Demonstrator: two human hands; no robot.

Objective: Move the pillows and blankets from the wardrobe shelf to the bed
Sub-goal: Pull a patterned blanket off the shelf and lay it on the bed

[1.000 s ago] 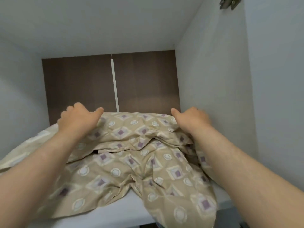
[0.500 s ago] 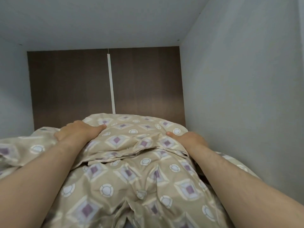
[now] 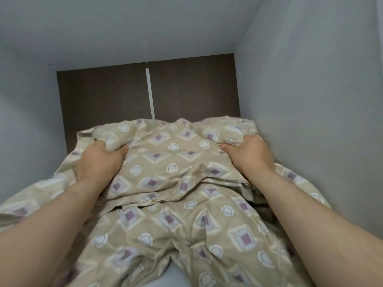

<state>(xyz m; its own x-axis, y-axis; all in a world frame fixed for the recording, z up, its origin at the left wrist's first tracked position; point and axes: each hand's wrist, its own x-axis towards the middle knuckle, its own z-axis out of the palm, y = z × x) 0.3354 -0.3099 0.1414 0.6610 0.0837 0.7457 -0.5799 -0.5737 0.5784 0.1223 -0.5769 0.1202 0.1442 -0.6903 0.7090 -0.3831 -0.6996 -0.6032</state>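
Both hands clench bunched beige blanket (image 3: 165, 183) on shelf (image 3: 178, 276): left hand (image 3: 98, 160) left side, right hand (image 3: 251, 154) right side.

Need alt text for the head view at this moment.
Both hands, left hand and right hand, grip a beige patterned blanket bunched on a white wardrobe shelf. Behind it stands a dark brown back panel between pale side walls.

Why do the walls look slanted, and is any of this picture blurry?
Head view: the wide-angle lens splays the wardrobe walls outward; the blanket is sharp around the left hand and right hand, smeared along the bottom edge; light is soft, without glare.
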